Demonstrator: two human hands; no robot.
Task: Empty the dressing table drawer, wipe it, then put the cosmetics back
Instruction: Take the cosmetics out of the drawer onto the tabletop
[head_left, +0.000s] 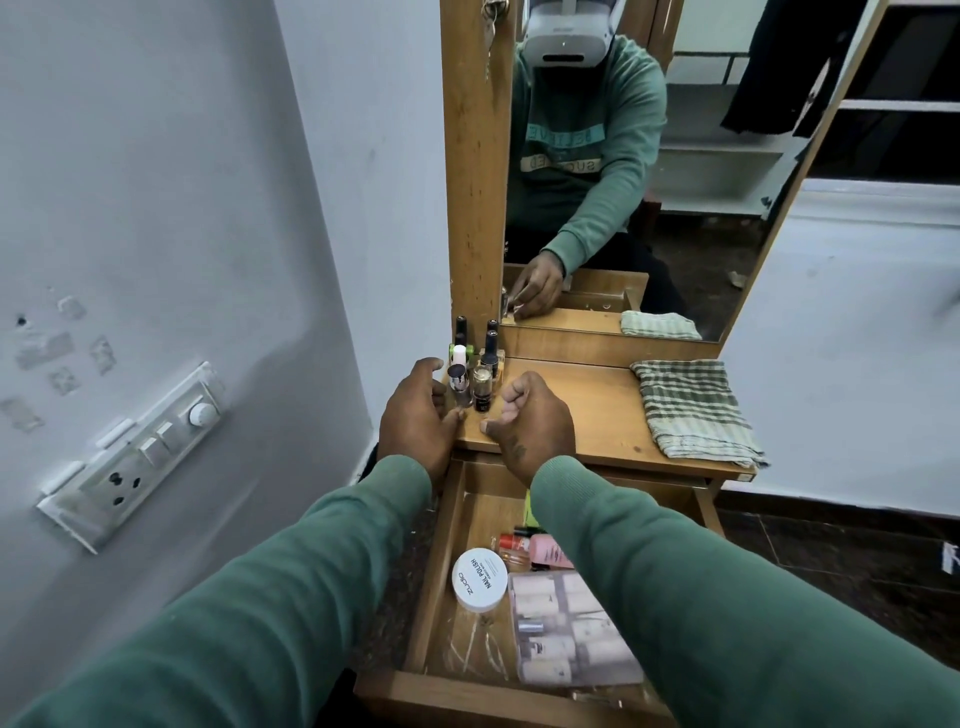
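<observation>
— Where is the drawer?
— The drawer (441, 571) stands pulled out below the tabletop (587, 415). A white tub (479, 579), a pink bottle (545, 553) and a clear pack (566, 634) of small bottles lie in it.
— And the hands?
— Both are by the small bottles (475, 374) standing at the tabletop's back left corner. The left hand (415, 415) is relaxed, fingers spread. The right hand (524, 415) is curled; whether it pinches anything cannot be told. A checked cloth (693, 410) lies well to the right.

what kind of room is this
Most likely a bedroom or dressing corner in a home: a wooden dressing table with a tall mirror, nail polish bottles on top, and an open drawer of cosmetics.
</observation>
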